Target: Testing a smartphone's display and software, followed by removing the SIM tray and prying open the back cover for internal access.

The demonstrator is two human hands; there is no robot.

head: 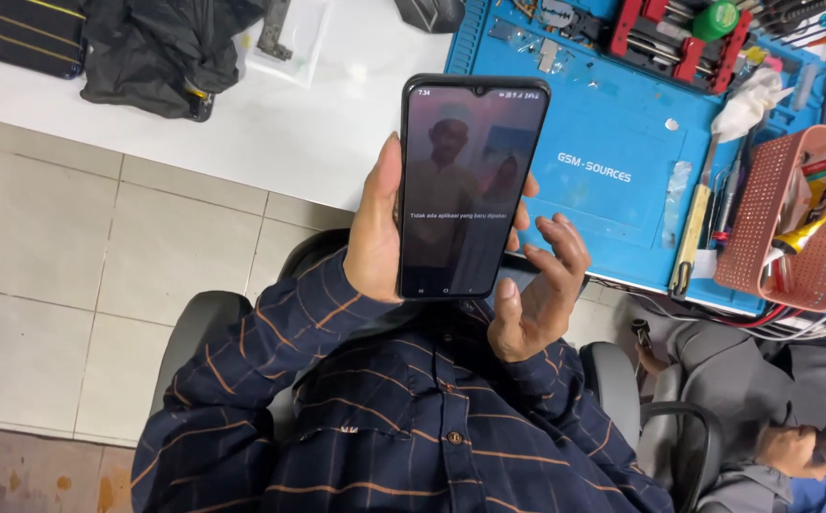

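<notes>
My left hand (375,233) grips a black smartphone (470,185) upright by its left edge, with fingertips showing past the right edge. The screen is lit and shows a dim picture with one line of small white text. My right hand (541,294) hovers just right of and below the phone, fingers spread and holding nothing. Its thumb rests at the phone's lower right corner. Both sleeves are dark blue with orange checks.
A blue repair mat (622,190) lies on the white table (270,133), with a red tool rack (679,38), a yellow-handled screwdriver (691,237) and a crumpled tissue (750,100). A pink basket (765,218) holds a glue tube. A black bag (166,47) lies far left. Another person (803,456) sits at lower right.
</notes>
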